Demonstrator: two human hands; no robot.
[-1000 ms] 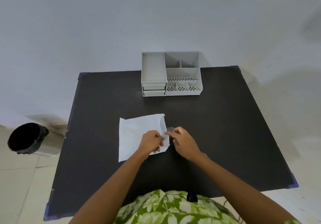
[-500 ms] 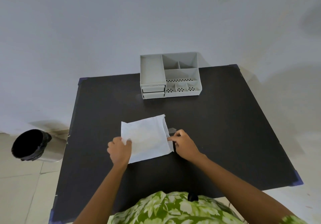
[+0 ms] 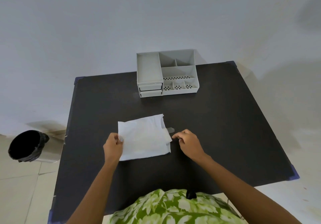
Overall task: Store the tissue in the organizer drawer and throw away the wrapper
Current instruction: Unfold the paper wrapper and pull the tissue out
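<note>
The left hand (image 3: 113, 145) now pinches the left edge of the tissue (image 3: 144, 137), thumb and fingers closed on the paper; a second ago it sat on the tissue's right part, close beside the other hand, and half a second ago it had crossed to the near-left corner. The right hand (image 3: 188, 141) has let go of the right edge: its fingertips (image 3: 174, 136) are curled loosely together just beside the paper, holding nothing that I can make out. The tissue lies flat on the black table (image 3: 225, 128), squarer to the person than before, with a folded layer doubled over along its right side.

Just beyond that fold, a small grey scrap (image 3: 170, 129) peeks out on the table; it may be the wrapper, but it is too small to tell for sure.

Judging by this, the tissue is being spread or refolded to fit a drawer, so the storing step is not yet begun.

Farther back, the grey organizer (image 3: 178, 71) stands at the table's far edge, its two small drawers (image 3: 150, 90) on the left front pushed in. One must be pulled open before the tissue can go in. The black-lined bin (image 3: 26, 145) waits on the floor, well off to the left of the table.
</note>
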